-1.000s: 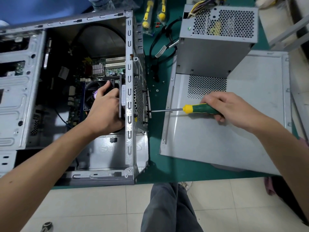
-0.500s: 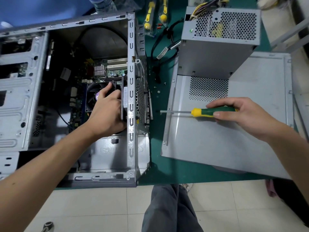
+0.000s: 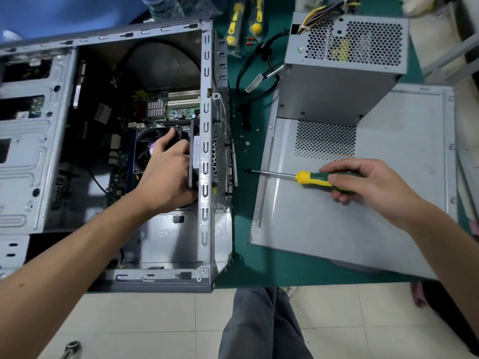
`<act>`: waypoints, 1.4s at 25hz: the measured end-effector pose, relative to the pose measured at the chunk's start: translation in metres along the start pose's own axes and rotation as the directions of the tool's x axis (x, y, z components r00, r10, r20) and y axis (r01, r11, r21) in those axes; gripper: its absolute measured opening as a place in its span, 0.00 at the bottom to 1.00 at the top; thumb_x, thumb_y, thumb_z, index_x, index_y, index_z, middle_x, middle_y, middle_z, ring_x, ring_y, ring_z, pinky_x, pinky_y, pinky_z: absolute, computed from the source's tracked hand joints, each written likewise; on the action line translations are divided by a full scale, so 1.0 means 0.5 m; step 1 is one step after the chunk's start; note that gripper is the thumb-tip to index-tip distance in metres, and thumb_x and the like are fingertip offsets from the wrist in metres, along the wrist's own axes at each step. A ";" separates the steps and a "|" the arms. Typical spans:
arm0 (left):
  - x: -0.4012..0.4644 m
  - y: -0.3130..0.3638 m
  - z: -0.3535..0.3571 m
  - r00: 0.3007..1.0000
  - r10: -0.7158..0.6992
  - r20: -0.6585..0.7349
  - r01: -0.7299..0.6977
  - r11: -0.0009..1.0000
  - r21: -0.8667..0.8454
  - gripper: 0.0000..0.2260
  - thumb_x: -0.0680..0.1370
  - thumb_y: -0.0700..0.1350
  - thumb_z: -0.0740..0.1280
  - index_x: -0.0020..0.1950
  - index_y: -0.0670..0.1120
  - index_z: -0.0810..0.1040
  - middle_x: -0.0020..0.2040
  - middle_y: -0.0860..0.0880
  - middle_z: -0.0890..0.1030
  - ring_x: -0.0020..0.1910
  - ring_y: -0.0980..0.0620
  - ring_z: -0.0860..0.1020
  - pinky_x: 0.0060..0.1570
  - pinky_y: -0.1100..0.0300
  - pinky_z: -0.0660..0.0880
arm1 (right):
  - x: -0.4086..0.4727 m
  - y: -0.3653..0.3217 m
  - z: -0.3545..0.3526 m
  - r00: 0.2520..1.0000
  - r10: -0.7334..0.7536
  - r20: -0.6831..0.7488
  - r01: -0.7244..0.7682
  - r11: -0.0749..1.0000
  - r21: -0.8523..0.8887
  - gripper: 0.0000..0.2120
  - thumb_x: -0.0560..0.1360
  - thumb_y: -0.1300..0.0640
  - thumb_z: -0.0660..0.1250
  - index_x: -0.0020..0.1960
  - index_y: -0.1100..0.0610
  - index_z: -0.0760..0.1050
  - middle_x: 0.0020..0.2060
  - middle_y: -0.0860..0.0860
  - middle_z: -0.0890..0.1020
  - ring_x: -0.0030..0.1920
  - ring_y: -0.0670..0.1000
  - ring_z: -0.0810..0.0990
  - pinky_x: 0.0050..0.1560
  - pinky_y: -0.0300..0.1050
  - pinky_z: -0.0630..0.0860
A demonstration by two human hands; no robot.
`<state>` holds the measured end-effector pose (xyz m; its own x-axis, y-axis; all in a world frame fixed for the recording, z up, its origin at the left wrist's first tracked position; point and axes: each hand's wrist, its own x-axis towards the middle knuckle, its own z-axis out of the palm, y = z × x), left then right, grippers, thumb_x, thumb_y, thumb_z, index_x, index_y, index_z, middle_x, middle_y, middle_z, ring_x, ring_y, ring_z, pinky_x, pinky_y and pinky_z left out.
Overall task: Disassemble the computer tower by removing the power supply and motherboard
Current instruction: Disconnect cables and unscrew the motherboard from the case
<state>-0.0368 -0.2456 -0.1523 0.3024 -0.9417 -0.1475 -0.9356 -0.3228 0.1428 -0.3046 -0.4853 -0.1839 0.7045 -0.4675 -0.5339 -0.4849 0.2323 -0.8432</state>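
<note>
The open computer tower (image 3: 206, 156) lies on its side at the left of the green table. Its motherboard (image 3: 178, 110) sits deep inside, with a black cooler fan (image 3: 145, 149) on it. My left hand (image 3: 168, 174) reaches into the case and grips a black rear case fan (image 3: 194, 151) against the perforated back wall. My right hand (image 3: 368, 187) holds a green and yellow screwdriver (image 3: 318, 178), its tip hanging a little right of the case's back wall. The grey power supply (image 3: 342, 73) stands outside the case on the removed side panel (image 3: 388, 216).
Black cables (image 3: 259, 71) and a few loose screws (image 3: 247, 143) lie on the green mat between case and panel. Two yellow-handled tools (image 3: 243, 24) in packets lie at the back. The table's front edge runs just below the case, above my legs (image 3: 261, 325) and the tiled floor.
My right hand has drawn the screwdriver rightward, away from the case's back wall. My left hand stays on the rear fan.
</note>
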 end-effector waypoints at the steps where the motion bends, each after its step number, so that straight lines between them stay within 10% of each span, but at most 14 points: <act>1: -0.001 0.000 0.001 1.000 0.002 -0.001 -0.002 1.000 0.001 0.14 0.68 0.52 0.66 0.41 0.44 0.85 0.49 0.43 0.84 0.62 0.41 0.75 0.70 0.62 0.35 | -0.002 0.001 -0.004 1.000 -0.007 -0.012 0.006 1.000 -0.022 0.08 0.77 0.64 0.67 0.51 0.54 0.83 0.32 0.55 0.81 0.33 0.53 0.78 0.35 0.45 0.76; 9: -0.006 0.002 0.002 1.000 0.025 -0.014 -0.026 0.999 -0.042 0.10 0.65 0.49 0.69 0.37 0.43 0.84 0.46 0.40 0.84 0.59 0.42 0.72 0.71 0.55 0.45 | -0.019 0.004 -0.046 0.997 -0.028 -0.069 0.022 0.996 -0.088 0.08 0.77 0.63 0.67 0.48 0.53 0.84 0.28 0.57 0.78 0.30 0.55 0.74 0.30 0.42 0.73; 35: -0.004 -0.001 -0.004 1.000 -0.018 0.016 0.017 1.000 0.015 0.11 0.72 0.52 0.69 0.45 0.46 0.85 0.49 0.46 0.83 0.64 0.49 0.72 0.70 0.64 0.29 | -0.034 0.030 -0.059 0.986 0.033 -0.161 -0.005 0.985 0.173 0.10 0.77 0.60 0.64 0.47 0.56 0.85 0.33 0.60 0.77 0.25 0.52 0.71 0.24 0.39 0.65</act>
<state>-0.0364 -0.2439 -0.1504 0.3159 -0.9343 -0.1652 -0.9329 -0.3376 0.1253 -0.3390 -0.4990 -0.1854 0.5955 -0.5905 -0.5448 -0.3914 0.3789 -0.8386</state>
